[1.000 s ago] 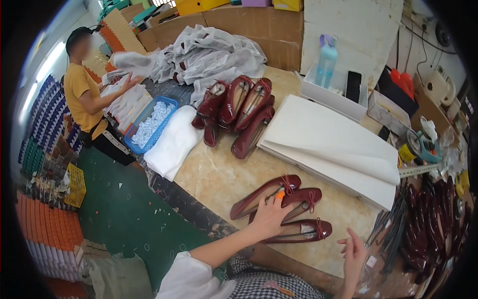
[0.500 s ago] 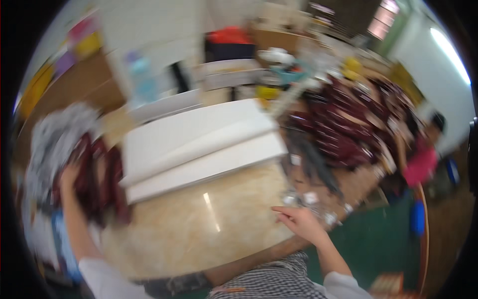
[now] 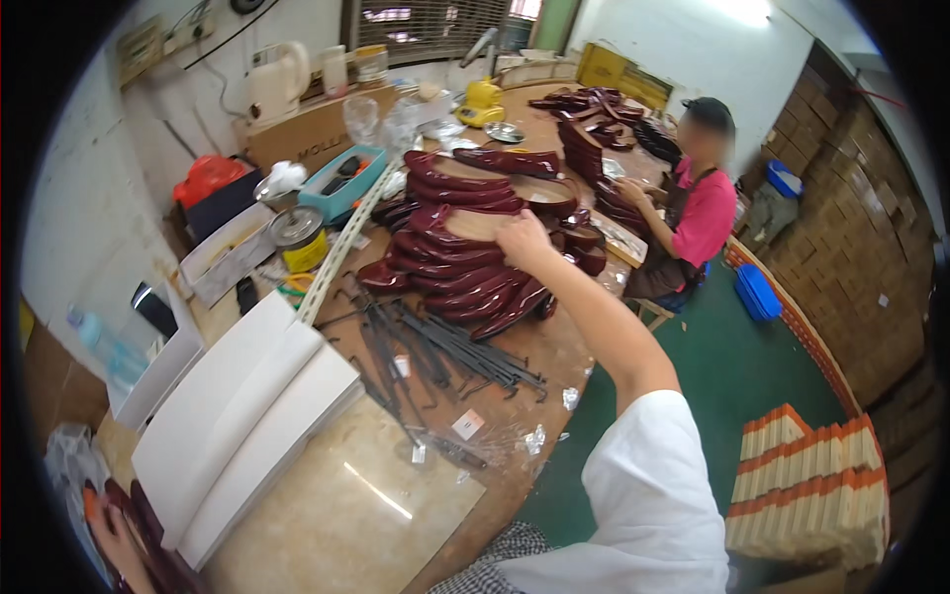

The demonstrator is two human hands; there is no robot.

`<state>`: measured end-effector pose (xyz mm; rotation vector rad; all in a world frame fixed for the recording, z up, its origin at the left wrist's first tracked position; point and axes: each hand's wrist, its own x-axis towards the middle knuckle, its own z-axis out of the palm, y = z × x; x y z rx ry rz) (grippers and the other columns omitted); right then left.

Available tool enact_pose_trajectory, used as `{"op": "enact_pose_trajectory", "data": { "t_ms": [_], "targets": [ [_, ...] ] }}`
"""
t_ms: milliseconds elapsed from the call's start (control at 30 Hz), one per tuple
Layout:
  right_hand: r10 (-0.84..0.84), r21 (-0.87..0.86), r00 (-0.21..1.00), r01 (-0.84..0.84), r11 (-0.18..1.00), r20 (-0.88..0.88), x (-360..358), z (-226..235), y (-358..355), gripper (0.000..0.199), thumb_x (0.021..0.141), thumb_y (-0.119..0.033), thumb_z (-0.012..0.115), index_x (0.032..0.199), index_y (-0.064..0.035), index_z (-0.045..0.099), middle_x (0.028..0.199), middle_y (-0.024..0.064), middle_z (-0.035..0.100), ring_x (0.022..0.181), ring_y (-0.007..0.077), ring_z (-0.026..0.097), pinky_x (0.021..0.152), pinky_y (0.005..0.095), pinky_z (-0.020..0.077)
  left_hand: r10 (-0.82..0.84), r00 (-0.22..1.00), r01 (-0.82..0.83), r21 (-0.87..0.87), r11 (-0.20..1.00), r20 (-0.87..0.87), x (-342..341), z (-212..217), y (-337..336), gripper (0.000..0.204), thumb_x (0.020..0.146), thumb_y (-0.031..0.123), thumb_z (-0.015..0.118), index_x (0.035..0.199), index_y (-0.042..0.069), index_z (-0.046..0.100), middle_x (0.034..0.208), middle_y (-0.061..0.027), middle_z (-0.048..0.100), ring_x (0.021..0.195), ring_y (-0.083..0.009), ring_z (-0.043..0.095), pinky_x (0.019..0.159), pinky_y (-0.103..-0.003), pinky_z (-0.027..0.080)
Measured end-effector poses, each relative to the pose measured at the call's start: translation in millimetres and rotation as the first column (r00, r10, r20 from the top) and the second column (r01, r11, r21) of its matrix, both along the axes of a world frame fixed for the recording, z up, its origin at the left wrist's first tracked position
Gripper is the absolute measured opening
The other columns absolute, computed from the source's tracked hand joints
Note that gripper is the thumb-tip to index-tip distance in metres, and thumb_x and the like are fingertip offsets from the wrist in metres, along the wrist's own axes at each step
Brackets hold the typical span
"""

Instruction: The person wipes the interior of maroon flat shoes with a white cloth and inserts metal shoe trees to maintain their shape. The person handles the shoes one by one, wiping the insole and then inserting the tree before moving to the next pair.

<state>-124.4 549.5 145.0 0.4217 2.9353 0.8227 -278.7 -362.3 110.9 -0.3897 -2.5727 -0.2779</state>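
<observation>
My right arm stretches forward across the table, and my right hand is closed on the edge of a glossy maroon shoe in a big stack. More maroon shoes lie piled under and around it, with tan insoles showing. At the lower left rim, my left hand is curled over a maroon shoe beside a clear plastic bag; part of its fingers is hard to see. Between my hands lies a stack of white paper sheets, its top sheets curled up.
Dark grey hooked strips lie before the shoe pile. A perforated metal bar, a teal tray and a yellow tin stand behind the paper. A co-worker in a pink shirt sits at the table's right, handling shoes. Boxes are stacked on the green floor.
My view has swung to the right. My right hand has gone from the table's near edge forward to the shoe stack and closed there. My left hand stays at the left-hand shoes.
</observation>
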Motion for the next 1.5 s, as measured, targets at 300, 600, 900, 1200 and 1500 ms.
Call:
{"op": "enact_pose_trajectory", "data": {
  "t_ms": [300,600,900,1200,1500],
  "targets": [
    [0.299,-0.798,0.836,-0.537,0.274,-0.460,65,-9,-245,0.034,0.081,-0.025,0.062,0.106,-0.0026,0.059,0.080,0.0242,0.063,0.074,0.0397,0.063,0.068,0.0475,0.0518,-0.882,0.390,-0.451,0.890,0.068,0.265,215,-55,431,0.076,0.092,0.048,0.051,0.152,0.017,0.018,0.136,-0.0147,0.048,0.120,-0.0302,0.052,0.097,-0.045,0.046],
    [0.228,-0.290,0.582,-0.660,0.692,-0.781,-75,17,-84,0.027,0.076,-0.006,0.059,0.103,-0.0014,0.063,0.109,0.0174,0.062,0.101,0.0364,0.057,0.090,0.0432,0.0472,-0.504,0.656,-0.539,0.816,0.209,0.562,267,-118,304,0.055,0.089,0.029,0.059,0.136,0.007,0.043,0.120,-0.0120,0.058,0.107,-0.0231,0.057,0.091,-0.036,0.047],
    [0.027,-0.146,0.272,-0.594,0.791,-0.962,-142,10,0,0.011,0.073,-0.011,0.068,0.084,-0.0094,0.069,0.088,0.0092,0.062,0.092,0.0320,0.055,0.083,0.0435,0.0425,-0.079,0.739,-0.333,0.465,0.820,0.669,264,-58,285,0.049,0.090,0.017,0.063,0.136,0.003,0.051,0.101,-0.0112,0.067,0.082,-0.0218,0.063,0.074,-0.033,0.050],
    [0.555,-0.136,0.478,-0.827,0.545,-0.681,59,-42,-272,0.019,0.074,-0.020,0.062,0.092,-0.0127,0.062,0.070,0.0027,0.056,0.054,0.0198,0.058,0.046,0.0375,0.0492,0.056,0.753,-0.578,0.619,0.532,0.656,282,-34,230,0.040,0.095,0.021,0.057,0.129,0.001,0.057,0.116,-0.0161,0.065,0.095,-0.0224,0.060,0.080,-0.033,0.048],
    [0.334,-0.866,0.908,-0.367,0.339,-0.254,126,-119,-419,0.023,0.083,-0.018,0.056,0.098,-0.0011,0.059,0.070,0.0146,0.064,0.065,0.0329,0.066,0.054,0.0430,0.0512,-0.042,0.971,-0.034,0.310,0.950,0.235,178,-44,204,0.038,0.091,0.005,0.058,0.129,0.002,0.056,0.121,-0.0164,0.055,0.104,-0.0259,0.056,0.092,-0.032,0.043]
  ]
}}
